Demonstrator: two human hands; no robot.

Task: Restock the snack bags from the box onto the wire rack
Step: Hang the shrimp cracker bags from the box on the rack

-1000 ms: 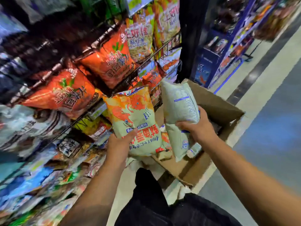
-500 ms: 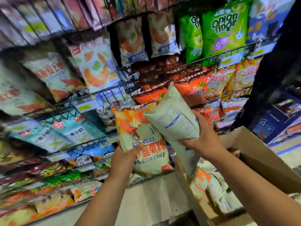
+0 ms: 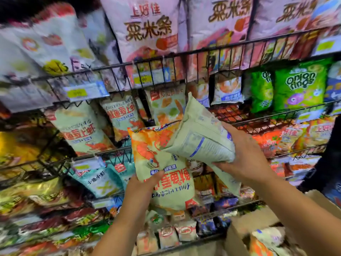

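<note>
While the left hand [image 3: 143, 183] pinched the lower half of the shrimp-print bag [image 3: 158, 157], thumb across the printed face and fingers behind, the right hand [image 3: 245, 156] wrapped round the lower part of a second bag [image 3: 199, 139], held back side out and tilted so that its top lay over the first bag's upper edge. Both packs looked puffed with air, so they were probably very light, soft to the squeeze and slick-skinned, with brittle contents that a hard clench could crush; a loose grip on the flat sides or a pinch at a sealed seam seemed the safest hold. Just beyond the fingertips ran the wire rack [image 3: 184, 53], and up and to the left of the left hand matching shrimp bags [image 3: 81, 130] sat on a tier, likely where these two belonged. Below the right forearm stood the cardboard box [image 3: 245, 224], with more bags [image 3: 265, 239] inside
</note>
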